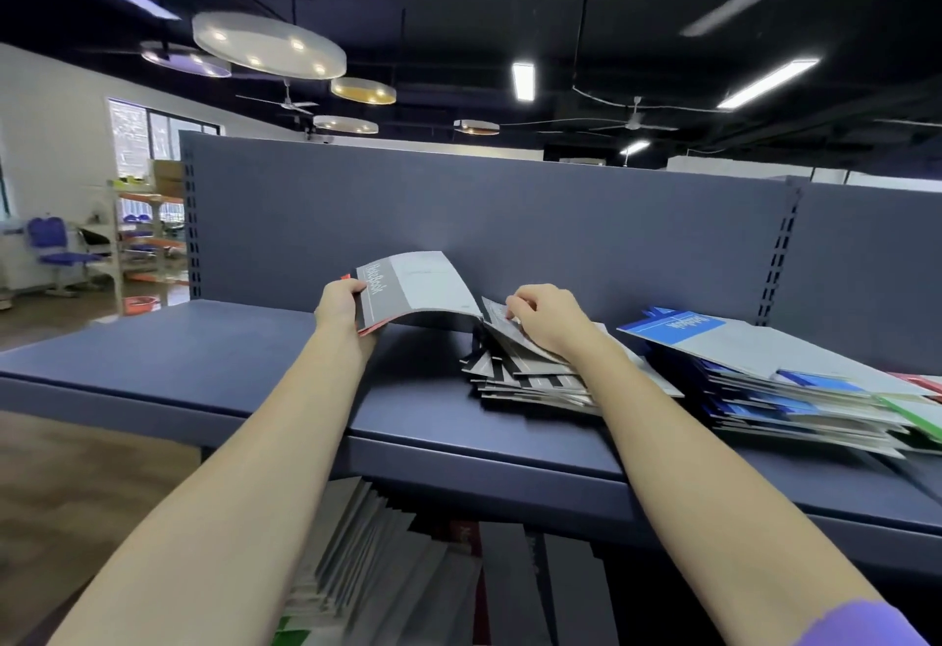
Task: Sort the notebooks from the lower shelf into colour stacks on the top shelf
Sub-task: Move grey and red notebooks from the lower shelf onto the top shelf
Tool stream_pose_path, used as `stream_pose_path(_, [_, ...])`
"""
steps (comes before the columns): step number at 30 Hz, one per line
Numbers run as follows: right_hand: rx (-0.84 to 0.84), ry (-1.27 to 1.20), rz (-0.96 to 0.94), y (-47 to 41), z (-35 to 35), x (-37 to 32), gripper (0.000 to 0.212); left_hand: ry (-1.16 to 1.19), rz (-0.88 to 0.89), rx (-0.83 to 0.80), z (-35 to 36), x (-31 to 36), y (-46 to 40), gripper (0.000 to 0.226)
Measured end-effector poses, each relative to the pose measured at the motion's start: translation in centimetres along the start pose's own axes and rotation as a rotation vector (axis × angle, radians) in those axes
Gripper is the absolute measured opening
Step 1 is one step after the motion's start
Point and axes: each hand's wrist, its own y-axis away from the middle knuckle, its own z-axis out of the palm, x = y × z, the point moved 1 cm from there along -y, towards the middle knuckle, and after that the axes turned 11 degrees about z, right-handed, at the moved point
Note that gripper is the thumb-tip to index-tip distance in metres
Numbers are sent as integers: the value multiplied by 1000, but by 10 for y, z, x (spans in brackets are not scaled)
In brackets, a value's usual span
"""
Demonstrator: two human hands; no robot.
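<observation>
Notebook in hand: grey-and-black notebook (408,288) with "NoteBook" on its cover, held above the top shelf (204,365), bowed so its right edge droops onto the grey stack (525,375); a red edge shows beneath its left end.
Left hand: left hand (340,303) grips the notebook's left end, fingers curled over the top edge and clamped on it.
Right hand: right hand (545,316) rests on the grey stack just right of the notebook's drooping edge, fingers curled and pinching the top covers.
Blue stack: blue stack (764,375) lies right of the grey stack, fanned untidily; green and red covers poke out at its far right.
Lower shelf: more notebooks (408,569) lie below, mostly grey, partly hidden by the shelf edge.
</observation>
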Motion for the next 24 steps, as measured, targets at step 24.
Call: stream_pose_path(24, [-63,-137,205,13,-16,-5,12,-465,112,-203,22,-15,15,19])
